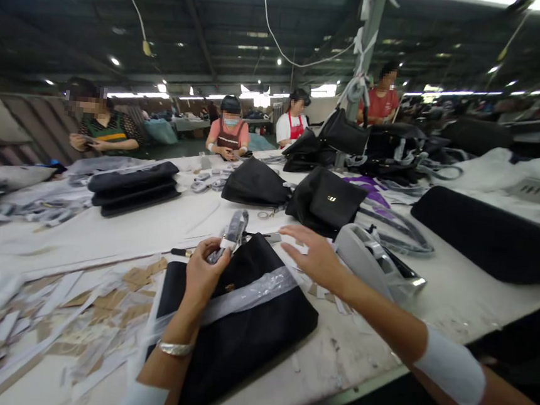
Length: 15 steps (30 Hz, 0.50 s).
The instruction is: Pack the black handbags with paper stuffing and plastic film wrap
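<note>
A black handbag [240, 326] lies on the white table [121, 227] in front of me, with a strip of clear plastic wrap [257, 289] across it. My left hand [203, 269] is closed around a plastic-wrapped strap or handle [233, 232] that sticks up from the bag's top edge. My right hand [315, 257] hovers open, fingers spread, just right of the bag's top, above small white scraps. A silver bracelet is on my left wrist.
Torn brown and white paper scraps [75, 318] litter the table at left. A grey tape dispenser [378, 262] sits right of my right hand. More black bags [327, 201], a stack [132, 187] and straps lie farther back. Several seated and standing workers are across the table.
</note>
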Tool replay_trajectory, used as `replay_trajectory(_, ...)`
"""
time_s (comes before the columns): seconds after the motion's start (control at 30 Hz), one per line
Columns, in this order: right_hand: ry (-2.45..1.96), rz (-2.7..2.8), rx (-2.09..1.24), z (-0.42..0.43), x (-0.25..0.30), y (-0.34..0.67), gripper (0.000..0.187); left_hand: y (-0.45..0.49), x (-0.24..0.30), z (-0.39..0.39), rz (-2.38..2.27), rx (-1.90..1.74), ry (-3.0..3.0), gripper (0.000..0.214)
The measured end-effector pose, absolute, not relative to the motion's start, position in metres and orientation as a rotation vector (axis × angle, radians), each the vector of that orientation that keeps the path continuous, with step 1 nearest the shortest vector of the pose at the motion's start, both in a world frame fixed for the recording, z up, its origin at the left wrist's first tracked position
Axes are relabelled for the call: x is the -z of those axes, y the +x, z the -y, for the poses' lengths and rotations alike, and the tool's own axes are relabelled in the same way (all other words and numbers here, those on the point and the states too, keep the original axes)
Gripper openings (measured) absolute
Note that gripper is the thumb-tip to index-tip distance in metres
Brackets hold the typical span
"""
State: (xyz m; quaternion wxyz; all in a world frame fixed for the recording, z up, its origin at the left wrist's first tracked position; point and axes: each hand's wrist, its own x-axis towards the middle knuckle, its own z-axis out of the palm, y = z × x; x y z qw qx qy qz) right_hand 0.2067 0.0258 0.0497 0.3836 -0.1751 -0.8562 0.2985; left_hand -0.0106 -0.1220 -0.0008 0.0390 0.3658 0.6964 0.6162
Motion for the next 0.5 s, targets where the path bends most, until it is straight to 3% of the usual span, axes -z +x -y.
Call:
replay_trajectory(0.1,-0.799,2.188,-0.246,-0.064,-0.056,0.305,0.028,-0.007,-0.001,0.122,-2.145,-1.859,1.133,0.033)
replay_trajectory(0.2,-1.176,2.177,-0.116,-0.096,-0.044,0.384,0.027,-0.005,-0.001,0.120,-2.177,-1.834,1.129,0.034)
replay_trajectory(0.33,-1.522,2.093,-0.582,-0.106,-0.027,0.426,0.035,-0.005,0.003,0.119,-2.187,-1.820,1.167,0.034)
replay_trajectory(0.5,-1.437,1.765,-1.101,-0.097,-0.030,0.416,0.031,-0.006,0.005,0.123,-2.203,-1.814,1.154,0.033)
